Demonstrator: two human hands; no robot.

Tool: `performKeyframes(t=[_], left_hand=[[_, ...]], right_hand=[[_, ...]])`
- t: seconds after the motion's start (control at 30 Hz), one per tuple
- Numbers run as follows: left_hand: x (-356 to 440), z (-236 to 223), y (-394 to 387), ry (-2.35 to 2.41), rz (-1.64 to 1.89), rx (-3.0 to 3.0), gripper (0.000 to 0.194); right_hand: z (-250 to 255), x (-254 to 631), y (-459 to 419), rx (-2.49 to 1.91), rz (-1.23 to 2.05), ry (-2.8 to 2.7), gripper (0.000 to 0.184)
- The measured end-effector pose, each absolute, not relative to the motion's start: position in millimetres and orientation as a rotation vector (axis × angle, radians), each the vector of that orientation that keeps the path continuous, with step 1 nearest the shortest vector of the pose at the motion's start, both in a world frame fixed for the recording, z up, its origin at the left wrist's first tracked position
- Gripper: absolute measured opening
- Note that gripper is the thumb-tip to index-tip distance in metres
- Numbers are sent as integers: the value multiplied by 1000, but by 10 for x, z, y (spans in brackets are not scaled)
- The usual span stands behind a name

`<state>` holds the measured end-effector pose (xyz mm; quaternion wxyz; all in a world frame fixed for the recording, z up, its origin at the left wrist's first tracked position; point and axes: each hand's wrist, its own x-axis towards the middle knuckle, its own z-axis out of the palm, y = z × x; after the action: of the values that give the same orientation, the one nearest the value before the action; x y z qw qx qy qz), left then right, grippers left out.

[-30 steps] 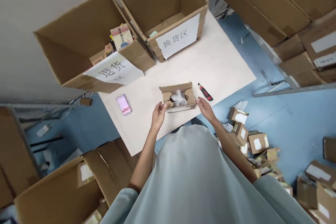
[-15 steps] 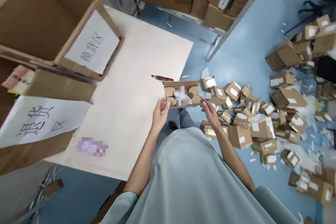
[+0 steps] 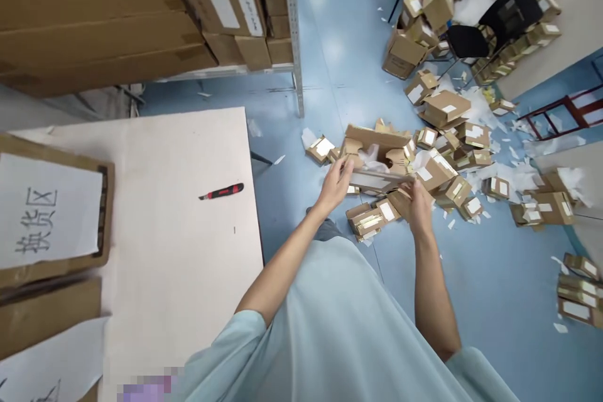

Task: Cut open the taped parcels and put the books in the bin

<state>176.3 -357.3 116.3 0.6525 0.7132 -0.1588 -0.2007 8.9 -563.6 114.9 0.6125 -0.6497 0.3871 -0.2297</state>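
My left hand (image 3: 335, 186) grips the left end of a small open cardboard box (image 3: 377, 181), its thumb over the near edge. The right end is held by my right hand (image 3: 419, 206), fingers closed on the corner. Crumpled white packing paper (image 3: 372, 158) lies inside the box, and the lid flap stands up on the far side. The box is in the air over the floor, right of the table, tilted with its labelled near side toward me. On the table lies a red and black utility knife (image 3: 221, 191), apart from both hands.
The white table (image 3: 179, 264) is at the left, bearing a large cardboard box with a handwritten sign (image 3: 49, 207). Many discarded boxes (image 3: 445, 107) and paper scraps litter the blue floor. A metal shelf (image 3: 293, 31) with cartons stands ahead; a black chair (image 3: 471, 41) is farther right.
My view and body have turned right, away from the table. The open box has moved with both hands from above the table to above the littered floor, and now tilts.
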Motion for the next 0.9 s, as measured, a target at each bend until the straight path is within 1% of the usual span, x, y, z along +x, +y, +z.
performKeyframes(t=[0.1,0.17,0.27,0.37,0.47,0.57,0.63,0.77,0.9], left_hand=[[1968,1389,-4142,-485,-518,1570,61],[2060,1467,-4330,-554,-539,1576,64],[2175,1427,-4323,-589,-562,1601,66],[2314,1237,-4094,-498,-605,1612,63],[2472,1005,-3751,-328,-625,1596,58],[2566,818,-3327,-137,-560,1594,53],[2546,727,-3015,26,-495,1591,51],[2258,595,-2395,394,-334,1538,46],[1691,552,-1874,780,-96,1421,42]], right_hand=[[1184,64,-6090,-1413,-795,976,84],[1126,72,-6284,-1371,-900,1053,87],[924,179,-6345,-1330,-823,1137,81],[677,461,-6166,-1323,-624,1117,73],[488,930,-5872,-1385,-369,984,69],[375,1538,-5532,-1482,-73,800,67],[326,1961,-5269,-1548,124,665,68],[248,2657,-4662,-1633,486,335,73],[160,3042,-4031,-1653,798,52,72]])
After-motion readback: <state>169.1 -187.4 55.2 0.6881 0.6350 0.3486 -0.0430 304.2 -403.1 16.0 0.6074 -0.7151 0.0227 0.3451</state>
